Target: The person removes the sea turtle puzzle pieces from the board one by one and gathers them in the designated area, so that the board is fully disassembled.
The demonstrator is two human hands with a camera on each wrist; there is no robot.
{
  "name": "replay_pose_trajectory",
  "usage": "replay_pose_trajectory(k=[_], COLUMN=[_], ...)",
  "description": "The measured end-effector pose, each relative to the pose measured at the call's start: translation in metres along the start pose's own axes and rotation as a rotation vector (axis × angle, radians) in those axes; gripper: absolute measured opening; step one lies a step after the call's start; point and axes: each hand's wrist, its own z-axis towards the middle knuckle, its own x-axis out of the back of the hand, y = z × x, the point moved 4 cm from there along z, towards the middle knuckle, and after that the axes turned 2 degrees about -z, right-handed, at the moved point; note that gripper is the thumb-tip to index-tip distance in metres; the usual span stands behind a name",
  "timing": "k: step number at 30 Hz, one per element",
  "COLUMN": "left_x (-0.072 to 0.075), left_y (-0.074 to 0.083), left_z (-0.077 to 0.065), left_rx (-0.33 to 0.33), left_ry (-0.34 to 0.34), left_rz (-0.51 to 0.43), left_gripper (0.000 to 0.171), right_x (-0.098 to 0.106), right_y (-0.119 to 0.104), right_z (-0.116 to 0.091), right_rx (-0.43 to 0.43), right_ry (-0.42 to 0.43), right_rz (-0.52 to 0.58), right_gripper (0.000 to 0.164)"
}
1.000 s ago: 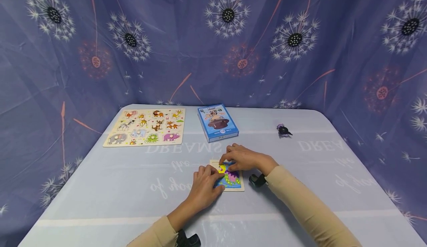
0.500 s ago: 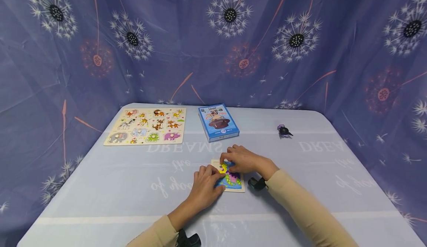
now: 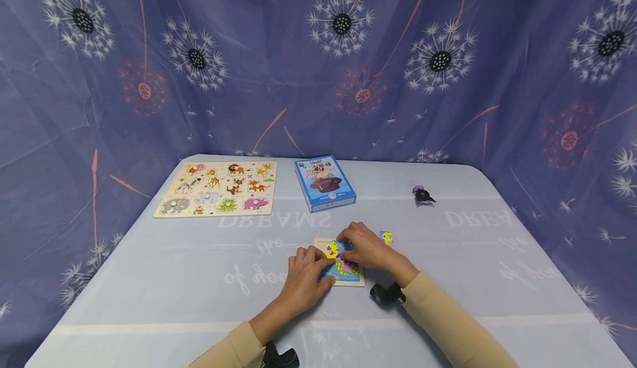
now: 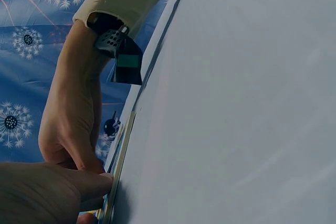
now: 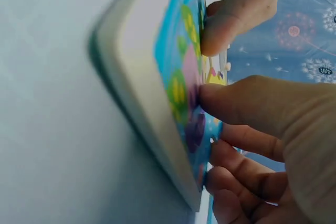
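R hand (image 3: 365, 246) shifted slightly R & nearer the person, loose yellow/blue puzzle pc (image 3: 386, 237) now visible.

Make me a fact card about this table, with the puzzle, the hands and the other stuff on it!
Small puzzle: pale-edged, colourful picture, partly covered by the hands
Left hand: touching the puzzle
Right hand: thumb and fingertips on the puzzle; can't tell if they pinch a piece
Loose piece: blue and yellow, just past the right hand
Animal board: far left
Blue box: lying flat, far middle
Black-and-purple thing: far right, too small to name
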Motion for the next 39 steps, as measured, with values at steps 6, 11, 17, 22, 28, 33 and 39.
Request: replay_pose_trajectory(k=[6, 11, 17, 22, 28, 33, 39], left_x=[-0.0006, -0.0003, -0.0005, 0.0003, 0.0001, 0.0002, 0.0002], left_y=[-0.0002, 0.0002, 0.0003, 0.0, -0.0001, -0.0001, 0.0001], left_z=[-0.0002, -0.0004, -0.0009, -0.0006, -0.001, -0.0005, -0.0008], left_rx=[-0.001, -0.002, -0.006, -0.011, -0.011, -0.011, -0.01], left_ry=[0.002, 0.006, 0.007, 0.012, 0.011, 0.015, 0.016], left_rz=[0.004, 0.003, -0.004, 0.001, 0.001, 0.001, -0.003], left_gripper=[0.034, 0.034, 0.034, 0.034, 0.034, 0.034, 0.034], right_x=[-0.0011, -0.0003, -0.0013, -0.0022, -0.0042, -0.0041, 0.003], right_y=[0.0005, -0.0012, -0.0007, -0.0001, 0.0011, 0.0019, 0.0074], right_z=[-0.0044, -0.0062, -0.006, -0.0048, -0.004, -0.004, -0.0082], right_rx=[0.004, 0.029, 0.032, 0.044, 0.052, 0.06, 0.029], right_ry=[0.052, 0.073, 0.071, 0.077, 0.068, 0.071, 0.101], right_rz=[-0.025, -0.05, -0.026, -0.021, -0.008, 0.011, 0.048], right_gripper=[0.034, 0.035, 0.035, 0.034, 0.034, 0.034, 0.032])
